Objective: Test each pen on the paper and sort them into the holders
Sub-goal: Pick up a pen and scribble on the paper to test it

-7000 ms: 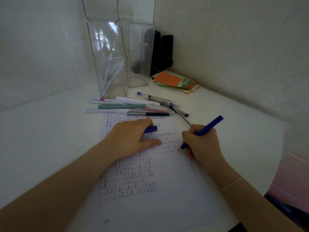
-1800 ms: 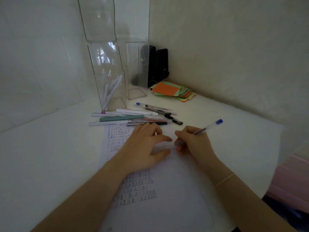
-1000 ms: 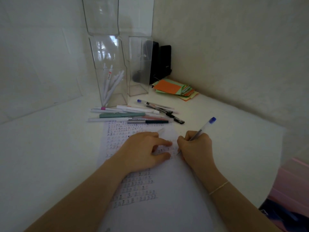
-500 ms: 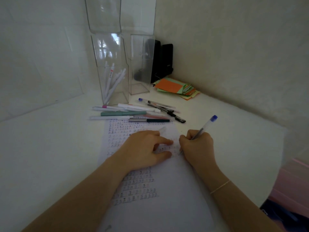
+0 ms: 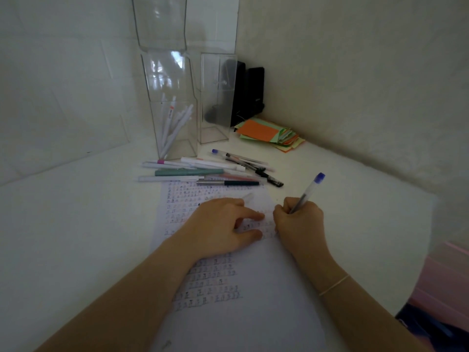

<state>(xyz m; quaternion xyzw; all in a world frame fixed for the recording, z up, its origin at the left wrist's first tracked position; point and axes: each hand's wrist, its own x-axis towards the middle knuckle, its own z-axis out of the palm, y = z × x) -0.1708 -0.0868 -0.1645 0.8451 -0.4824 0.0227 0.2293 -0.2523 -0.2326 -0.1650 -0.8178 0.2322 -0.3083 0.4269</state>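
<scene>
while right hand (image 5: 299, 222) grips clear pen with blue end (image 5: 305, 194), tip down on paper (image 5: 253, 313), left hand (image 5: 220, 227) lies on paper, fingers loosely bent, clear cap (image 5: 248, 196) peeking out past fingers. paper full of small scribbles, flat on white worktop (image 5: 76, 224). loose pens (image 5: 203, 171) in pile just past paper's top edge. left clear holder (image 5: 172, 107) has white pens (image 5: 172, 125) inside. right clear holder (image 5: 215, 97) beside it. coloured paper stack (image 5: 269, 134) near wall.
</scene>
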